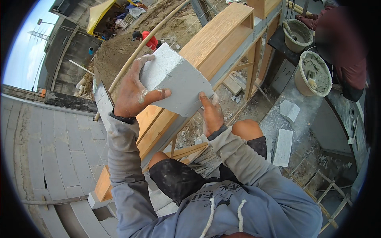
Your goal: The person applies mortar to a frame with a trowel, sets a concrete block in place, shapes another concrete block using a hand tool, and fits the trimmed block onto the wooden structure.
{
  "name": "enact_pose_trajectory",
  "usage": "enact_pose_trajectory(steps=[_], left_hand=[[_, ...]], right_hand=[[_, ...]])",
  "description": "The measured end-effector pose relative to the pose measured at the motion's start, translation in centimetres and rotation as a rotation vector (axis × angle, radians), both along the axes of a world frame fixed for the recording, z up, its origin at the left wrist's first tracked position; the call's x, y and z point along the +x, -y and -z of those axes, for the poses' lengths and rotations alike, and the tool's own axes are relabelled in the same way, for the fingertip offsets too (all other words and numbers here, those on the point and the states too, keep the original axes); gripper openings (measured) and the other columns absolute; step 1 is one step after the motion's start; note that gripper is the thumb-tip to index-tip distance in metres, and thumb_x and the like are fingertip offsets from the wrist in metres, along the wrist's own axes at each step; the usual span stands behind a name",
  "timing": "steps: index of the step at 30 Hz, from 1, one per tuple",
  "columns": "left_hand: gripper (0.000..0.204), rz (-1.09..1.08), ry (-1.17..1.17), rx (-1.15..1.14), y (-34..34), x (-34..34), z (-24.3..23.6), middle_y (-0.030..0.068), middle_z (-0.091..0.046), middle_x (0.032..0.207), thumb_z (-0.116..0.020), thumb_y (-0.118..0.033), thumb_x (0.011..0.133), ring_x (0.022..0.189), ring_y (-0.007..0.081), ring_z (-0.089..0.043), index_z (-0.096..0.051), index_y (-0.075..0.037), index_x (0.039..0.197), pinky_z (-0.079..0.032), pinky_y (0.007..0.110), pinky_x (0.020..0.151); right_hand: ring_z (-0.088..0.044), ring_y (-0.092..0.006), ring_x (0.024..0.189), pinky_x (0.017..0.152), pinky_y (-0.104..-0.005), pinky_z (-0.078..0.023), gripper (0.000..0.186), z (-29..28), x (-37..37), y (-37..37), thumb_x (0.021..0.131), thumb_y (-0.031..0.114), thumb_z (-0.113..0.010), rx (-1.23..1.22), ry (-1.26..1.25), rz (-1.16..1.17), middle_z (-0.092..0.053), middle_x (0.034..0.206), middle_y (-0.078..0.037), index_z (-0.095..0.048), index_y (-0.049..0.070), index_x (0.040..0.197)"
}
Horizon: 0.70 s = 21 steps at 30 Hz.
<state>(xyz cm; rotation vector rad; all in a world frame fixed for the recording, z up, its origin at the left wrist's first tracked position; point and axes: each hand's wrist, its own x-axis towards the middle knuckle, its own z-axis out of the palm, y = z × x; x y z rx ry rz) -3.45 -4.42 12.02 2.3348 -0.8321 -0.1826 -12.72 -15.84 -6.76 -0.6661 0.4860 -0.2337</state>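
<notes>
Block of pale aerated concrete (pixel 184 85), judging by its chalky, matt faces, will probably feel light for its bulk yet bulky enough to want both hands. It should be stiff, with no give under the thumbs, but brittle: the edges and corners look apt to crumble if knocked or pinched hard, and the broken concrete chunk (pixel 289 111) lying off at three o'clock on the dusty board (pixel 304 117) suggests as much. Powder whitens the fingers, so the faces may slide a little under bare skin. Broad flat faces at opposite ends, held with spread fingers and well in from the corners, look the safest hold.

Both hands are grasping it. The left hand (pixel 133 89) clasps its nine o'clock end, thumb laid across the near face and fingers hooked around the far side; the right hand (pixel 212 115) grips the lower corner between four and five o'clock, thumb against the near face. So the block lies between the two palms, tilted, just above the centre of the view toward twelve o'clock, in front of the wooden frame (pixel 222 29); whether it touches that frame I cannot tell.
</notes>
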Motion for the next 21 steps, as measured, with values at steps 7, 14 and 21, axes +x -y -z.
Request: enact_pose_trajectory(steps=[7,14,21], left_hand=[[0.097,-0.042,0.058,0.033,-0.7,0.2,1.1,0.0217,-0.057,0.115,-0.084,-0.037,0.052,0.105,0.0309,-0.06,-0.045,0.003,0.132,-0.045,0.036,0.094],[0.093,-0.061,0.156,0.063,-0.3,2.0,4.3,0.0254,-0.058,0.115,-0.084,-0.035,0.054,0.105,0.0349,-0.06,-0.047,0.005,0.129,-0.045,0.039,0.094],[0.093,-0.072,0.128,0.089,-0.6,3.8,6.1,0.026,-0.057,0.116,-0.085,-0.033,0.054,0.11,0.0355,-0.057,-0.046,0.006,0.129,-0.043,0.039,0.096]], right_hand=[[-0.049,-0.0253,0.119,0.102,-0.0365,-0.038,0.067,2.7,1.7,-1.9,0.093,0.033,-0.059,0.011,-0.014,0.019,-0.049,0.134,-0.019,-0.032,-0.006,0.14],[-0.045,-0.0285,0.125,0.109,-0.0366,-0.033,0.078,5.2,5.8,-2.5,0.093,0.034,-0.058,0.327,0.188,-0.045,-0.043,0.139,-0.021,-0.017,-0.006,0.146],[-0.031,-0.0324,0.138,0.114,-0.0373,-0.026,0.101,7.6,8.4,-3.8,0.089,0.048,-0.06,0.177,0.061,0.021,-0.025,0.151,-0.026,-0.001,-0.006,0.15]])
